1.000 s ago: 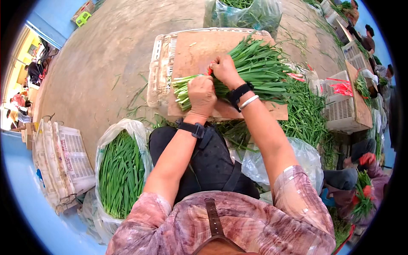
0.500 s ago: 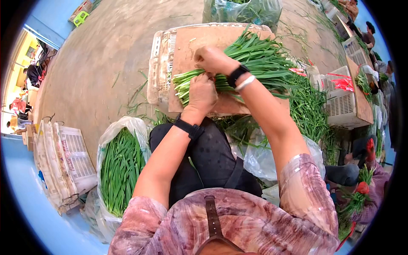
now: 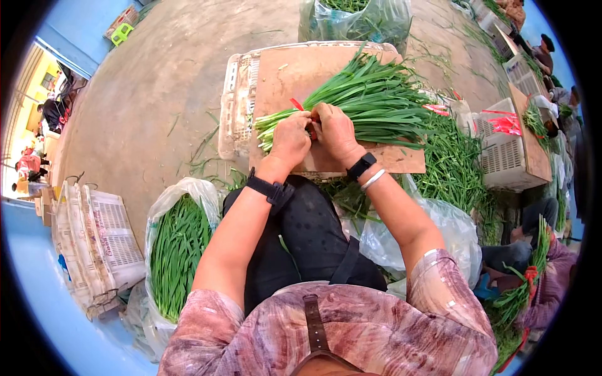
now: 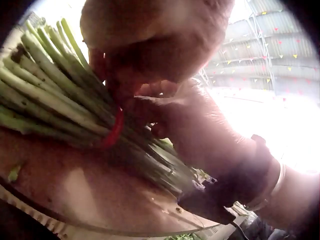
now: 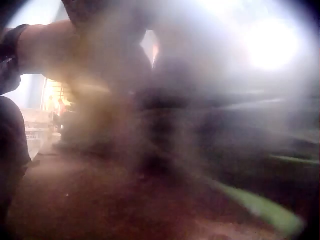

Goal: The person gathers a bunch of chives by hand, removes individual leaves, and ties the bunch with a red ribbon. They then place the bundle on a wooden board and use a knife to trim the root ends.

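Note:
A thick bundle of garlic chives (image 3: pixel 370 103) lies across a brown board (image 3: pixel 282 69), pale stem ends to the left and green leaves to the right. Around its stems runs a red tie (image 4: pixel 115 131), one loose end sticking up past the fingers in the head view. My left hand (image 3: pixel 291 139), fingers curled, pinches the tie on top of the bundle. Right beside it, my right hand (image 3: pixel 336 131) grips the tie too, its fingertips partly hidden. The two hands nearly meet in the left wrist view. Haze and blur cover most of the right wrist view.
The board rests on a white plastic crate (image 3: pixel 235 106). Loose chives (image 3: pixel 451 169) are heaped to the right. A bag of chives (image 3: pixel 180 250) stands at the left, near stacked crates (image 3: pixel 100 232); another bag (image 3: pixel 357 25) stands beyond the board. More red ties (image 3: pixel 503 123) lie at the right.
My right hand swung left over the stems, then came back right and nearer to me beside the left hand. The tie's loose end now shows above the left hand.

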Action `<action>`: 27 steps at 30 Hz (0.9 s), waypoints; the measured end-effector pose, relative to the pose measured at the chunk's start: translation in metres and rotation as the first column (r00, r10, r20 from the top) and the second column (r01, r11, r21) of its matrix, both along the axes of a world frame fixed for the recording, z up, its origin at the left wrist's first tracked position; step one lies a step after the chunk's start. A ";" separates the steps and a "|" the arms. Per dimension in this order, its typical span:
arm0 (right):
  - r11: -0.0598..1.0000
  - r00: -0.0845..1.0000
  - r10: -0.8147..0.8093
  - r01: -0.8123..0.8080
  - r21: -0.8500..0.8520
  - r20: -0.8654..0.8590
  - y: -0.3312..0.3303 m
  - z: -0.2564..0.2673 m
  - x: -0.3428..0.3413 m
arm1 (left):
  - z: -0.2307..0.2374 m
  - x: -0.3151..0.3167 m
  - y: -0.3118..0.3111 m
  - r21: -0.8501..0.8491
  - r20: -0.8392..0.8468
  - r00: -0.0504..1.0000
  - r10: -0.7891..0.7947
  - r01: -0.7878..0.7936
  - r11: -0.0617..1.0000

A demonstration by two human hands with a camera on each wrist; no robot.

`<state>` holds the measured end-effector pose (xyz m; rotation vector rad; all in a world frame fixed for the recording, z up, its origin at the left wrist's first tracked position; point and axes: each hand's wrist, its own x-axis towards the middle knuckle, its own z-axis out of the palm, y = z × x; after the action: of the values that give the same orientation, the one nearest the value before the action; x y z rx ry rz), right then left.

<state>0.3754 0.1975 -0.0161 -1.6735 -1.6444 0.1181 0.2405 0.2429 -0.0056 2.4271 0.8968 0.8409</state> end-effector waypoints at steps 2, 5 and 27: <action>0.997 0.998 -0.001 0.005 0.075 -0.061 0.001 -0.006 0.001 | 0.005 -0.001 -0.002 -0.007 0.012 1.000 -0.006 0.006 1.000; 0.995 0.983 -0.010 0.027 0.092 -0.186 0.004 -0.009 0.001 | 0.011 -0.002 0.001 -0.103 0.009 0.999 -0.033 0.033 0.994; 0.992 0.979 0.120 -0.123 0.004 0.164 0.042 0.039 0.028 | 0.011 0.005 0.016 0.249 -0.031 0.954 0.299 -0.282 0.927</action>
<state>0.4037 0.2395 0.0229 -1.6077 -1.8660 0.0302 0.2454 0.2592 0.0050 2.5808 1.2713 1.0297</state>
